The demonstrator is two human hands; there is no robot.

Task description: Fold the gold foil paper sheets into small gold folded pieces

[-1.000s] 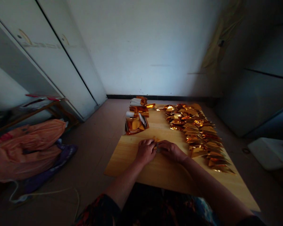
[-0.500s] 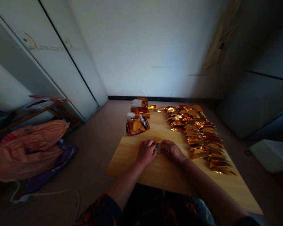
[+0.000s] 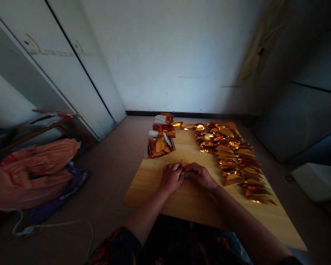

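Note:
My left hand (image 3: pixel 171 177) and my right hand (image 3: pixel 200 175) meet over the near part of a wooden board (image 3: pixel 143 187). Between them is a small piece of gold foil paper (image 3: pixel 183 163), mostly covered by the fingers. Both hands are closed on it, the left at its left side and the right at its right side. Rows of folded gold foil pieces (image 3: pixel 231 162) lie along the board's right side. At the far left of the board are stacks of gold foil sheets (image 3: pixel 160 146), some showing white backs.
A white wall (image 3: pixel 176 66) rises behind the board. White cabinets (image 3: pixel 68 59) stand at the left, with an orange cloth or bag (image 3: pixel 35 173) and a pale cable (image 3: pixel 57 223) below them. A white box (image 3: pixel 314 182) sits at the right.
My right hand's fingers have shifted slightly over the foil paper, covering more of its grey part. The left hand stays nearly in place.

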